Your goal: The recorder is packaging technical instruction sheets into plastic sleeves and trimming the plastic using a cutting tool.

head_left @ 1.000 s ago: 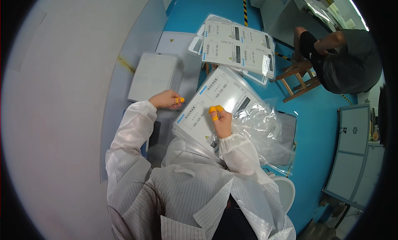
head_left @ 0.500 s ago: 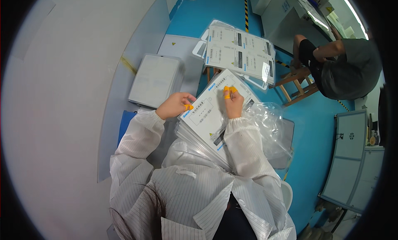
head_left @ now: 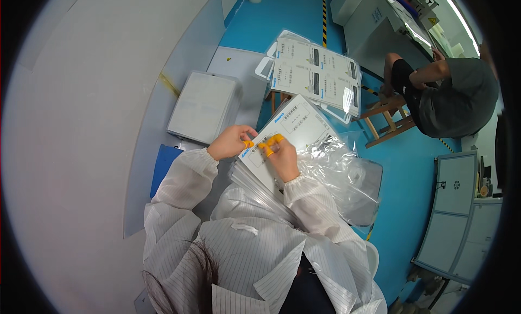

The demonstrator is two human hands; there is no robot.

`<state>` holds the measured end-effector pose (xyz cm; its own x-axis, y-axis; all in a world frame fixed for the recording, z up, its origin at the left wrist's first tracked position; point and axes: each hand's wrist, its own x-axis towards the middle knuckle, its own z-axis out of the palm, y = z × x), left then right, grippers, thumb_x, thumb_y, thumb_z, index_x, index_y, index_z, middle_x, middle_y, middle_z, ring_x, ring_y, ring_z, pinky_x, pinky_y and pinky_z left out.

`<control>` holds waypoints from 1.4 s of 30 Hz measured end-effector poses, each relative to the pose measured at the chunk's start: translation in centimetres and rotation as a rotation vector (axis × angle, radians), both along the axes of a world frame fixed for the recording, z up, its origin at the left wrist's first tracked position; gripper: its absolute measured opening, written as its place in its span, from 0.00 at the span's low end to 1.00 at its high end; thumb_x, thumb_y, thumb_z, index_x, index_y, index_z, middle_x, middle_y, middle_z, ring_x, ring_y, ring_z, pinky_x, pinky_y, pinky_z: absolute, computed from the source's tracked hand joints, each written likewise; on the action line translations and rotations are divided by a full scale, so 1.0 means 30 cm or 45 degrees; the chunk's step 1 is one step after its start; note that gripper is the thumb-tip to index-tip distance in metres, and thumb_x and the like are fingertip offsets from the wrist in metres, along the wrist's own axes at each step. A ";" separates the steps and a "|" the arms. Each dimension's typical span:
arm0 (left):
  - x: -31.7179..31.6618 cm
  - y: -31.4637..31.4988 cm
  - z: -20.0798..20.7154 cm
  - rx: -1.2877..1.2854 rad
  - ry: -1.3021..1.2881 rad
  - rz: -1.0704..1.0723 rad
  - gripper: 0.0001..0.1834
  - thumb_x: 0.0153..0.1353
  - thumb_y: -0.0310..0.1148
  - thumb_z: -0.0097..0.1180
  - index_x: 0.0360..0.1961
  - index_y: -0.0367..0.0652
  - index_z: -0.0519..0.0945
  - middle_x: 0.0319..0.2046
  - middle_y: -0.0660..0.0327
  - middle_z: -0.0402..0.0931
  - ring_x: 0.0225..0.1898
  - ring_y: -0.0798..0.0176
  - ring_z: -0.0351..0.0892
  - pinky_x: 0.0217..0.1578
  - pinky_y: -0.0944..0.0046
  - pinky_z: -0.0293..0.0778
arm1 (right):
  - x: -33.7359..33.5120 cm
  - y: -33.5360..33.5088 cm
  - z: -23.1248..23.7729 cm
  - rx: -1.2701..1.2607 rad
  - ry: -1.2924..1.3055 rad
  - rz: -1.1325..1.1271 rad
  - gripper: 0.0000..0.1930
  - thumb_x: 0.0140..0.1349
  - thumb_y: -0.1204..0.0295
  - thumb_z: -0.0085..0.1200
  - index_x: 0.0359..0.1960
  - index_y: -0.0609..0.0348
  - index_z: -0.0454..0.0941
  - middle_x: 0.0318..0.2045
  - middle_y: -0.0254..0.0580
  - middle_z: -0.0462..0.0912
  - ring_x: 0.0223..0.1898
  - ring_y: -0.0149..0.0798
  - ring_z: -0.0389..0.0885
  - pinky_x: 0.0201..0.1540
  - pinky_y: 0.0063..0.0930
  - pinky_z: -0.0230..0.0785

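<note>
A stack of white printed panels [head_left: 304,124] lies aslant on my lap, its layered edges showing at the lower left. At the top panel's left edge is my left hand [head_left: 228,143], thumb in an orange finger cot over the edge and fingers bent beside it. My right hand [head_left: 283,159] is over the panel close to the left one, its orange-cotted fingertips drawn together; whatever they pinch is too small to make out. Crumpled clear plastic film [head_left: 336,167] spreads beside my right forearm, over the panels' right side.
Ahead, more printed panels [head_left: 320,70] are piled on a wooden stool. A stack of pale panels [head_left: 203,105] lies at the left by the wall, with a blue object [head_left: 164,170] below it. A seated person [head_left: 456,97] is at the right, near a grey cabinet [head_left: 456,205].
My right hand has moved left and nearer across the panel, toward my left hand. The clear film has shifted and spread toward the left. My left hand has stayed nearly in place.
</note>
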<state>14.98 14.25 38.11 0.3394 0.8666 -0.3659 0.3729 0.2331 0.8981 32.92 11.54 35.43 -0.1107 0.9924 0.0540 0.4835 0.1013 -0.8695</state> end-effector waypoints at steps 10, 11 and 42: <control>0.006 0.008 0.003 0.061 0.028 -0.045 0.15 0.46 0.18 0.51 0.38 0.36 0.76 0.23 0.58 0.77 0.23 0.69 0.73 0.25 0.70 0.68 | -0.031 -0.018 -0.059 -0.020 0.061 -0.001 0.13 0.42 0.75 0.64 0.29 0.63 0.74 0.28 0.44 0.76 0.28 0.44 0.77 0.31 0.30 0.68; 0.005 0.009 0.001 0.061 0.028 -0.048 0.15 0.46 0.18 0.51 0.38 0.36 0.76 0.23 0.58 0.77 0.23 0.69 0.73 0.25 0.70 0.68 | -0.028 -0.023 -0.066 -0.020 0.061 -0.004 0.13 0.42 0.75 0.64 0.29 0.63 0.74 0.28 0.44 0.76 0.28 0.44 0.77 0.31 0.30 0.68; -0.079 0.039 -0.023 -0.406 -0.400 -0.151 0.20 0.56 0.24 0.50 0.52 0.35 0.71 0.38 0.61 0.77 0.34 0.73 0.74 0.35 0.75 0.71 | 0.219 0.028 0.006 -0.234 1.770 -0.084 0.08 0.56 0.74 0.49 0.37 0.57 0.66 0.24 0.37 0.73 0.33 0.39 0.75 0.57 0.40 0.59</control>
<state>12.60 15.43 37.41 0.5664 0.6760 -0.4714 0.1350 0.4881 0.8623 39.49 12.39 35.62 -0.0281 0.9984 -0.0500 -0.7726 -0.0534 -0.6326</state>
